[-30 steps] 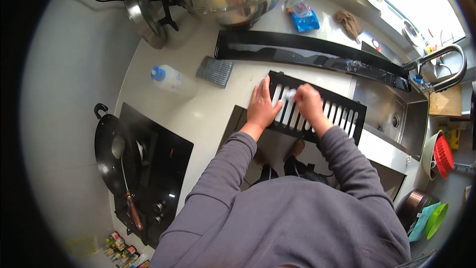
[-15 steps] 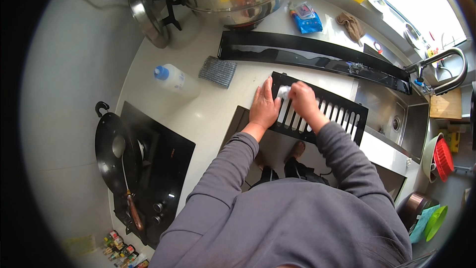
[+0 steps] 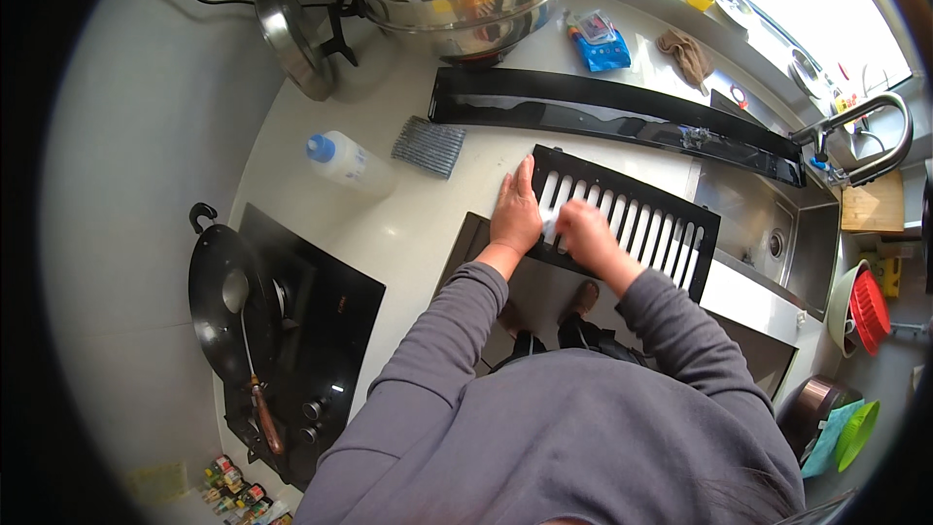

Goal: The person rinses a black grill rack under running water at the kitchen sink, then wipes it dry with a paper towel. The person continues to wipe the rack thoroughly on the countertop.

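Note:
A black slotted panel (image 3: 637,196) juts over the near counter edge, its long slots showing the pale surface beneath. My left hand (image 3: 516,215) holds its left end, fingers stretched along that edge and steadying it. Bunched into a fist, my right hand (image 3: 591,235) presses a small white cloth or tissue (image 3: 550,224) onto the panel's left-hand slots. Motion blurs the right fingers, and most of the white piece is hidden. Beyond the panel lies a long black trough-shaped part (image 3: 603,115).
Left of the panel are a grey scouring pad (image 3: 429,146) and a blue-capped bottle (image 3: 340,157). A wok (image 3: 228,301) with a ladle sits on the black hob (image 3: 321,331). A steamer (image 3: 457,0) stands at the back; the sink (image 3: 768,224) and tap (image 3: 889,141) are rightward.
My right hand has moved nearer to me along the panel's slots with the white piece. The left hand keeps its hold on the panel's end.

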`<move>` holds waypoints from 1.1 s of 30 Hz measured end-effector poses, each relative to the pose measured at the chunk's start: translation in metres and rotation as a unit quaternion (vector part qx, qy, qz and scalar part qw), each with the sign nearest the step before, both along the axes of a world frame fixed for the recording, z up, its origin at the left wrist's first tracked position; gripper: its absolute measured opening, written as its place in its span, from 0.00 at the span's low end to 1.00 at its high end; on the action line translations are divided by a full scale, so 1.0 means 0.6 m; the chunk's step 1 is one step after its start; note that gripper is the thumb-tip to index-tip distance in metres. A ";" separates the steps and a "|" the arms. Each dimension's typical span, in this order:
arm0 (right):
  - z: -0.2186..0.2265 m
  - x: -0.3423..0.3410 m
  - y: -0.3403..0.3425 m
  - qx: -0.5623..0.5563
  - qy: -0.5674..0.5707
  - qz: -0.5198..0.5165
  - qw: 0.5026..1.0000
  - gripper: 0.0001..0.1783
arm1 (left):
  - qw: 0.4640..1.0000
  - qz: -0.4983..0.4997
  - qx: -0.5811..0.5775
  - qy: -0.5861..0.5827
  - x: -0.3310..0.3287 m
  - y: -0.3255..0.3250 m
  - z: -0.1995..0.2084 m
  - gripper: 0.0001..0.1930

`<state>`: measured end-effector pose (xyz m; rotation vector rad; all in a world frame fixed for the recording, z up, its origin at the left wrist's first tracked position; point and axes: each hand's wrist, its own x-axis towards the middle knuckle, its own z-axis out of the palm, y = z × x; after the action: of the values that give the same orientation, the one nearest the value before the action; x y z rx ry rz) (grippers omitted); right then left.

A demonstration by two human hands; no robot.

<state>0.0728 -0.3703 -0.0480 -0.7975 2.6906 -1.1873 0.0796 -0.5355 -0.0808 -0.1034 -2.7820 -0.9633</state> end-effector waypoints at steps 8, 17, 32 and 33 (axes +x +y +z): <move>0.005 -0.113 -0.012 -0.044 0.035 -0.075 0.996 0.06 | 1.000 -0.004 0.029 0.004 -0.002 -0.006 -0.001 0.34; 0.009 -0.064 -0.030 0.039 0.018 0.011 0.999 0.06 | 0.992 0.008 0.123 0.030 -0.002 -0.006 0.002 0.35; 0.017 -0.124 -0.077 0.024 0.121 0.017 0.992 0.07 | 0.991 0.029 0.130 0.025 -0.003 -0.008 -0.014 0.36; 0.020 -0.136 -0.080 0.032 0.133 -0.017 0.990 0.07 | 0.991 0.025 0.133 0.017 -0.002 -0.010 -0.015 0.36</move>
<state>-0.0090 -0.4184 -0.0361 -0.9678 2.9483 -1.0621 0.0786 -0.5413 -0.0898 -0.0103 -2.5849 -1.2935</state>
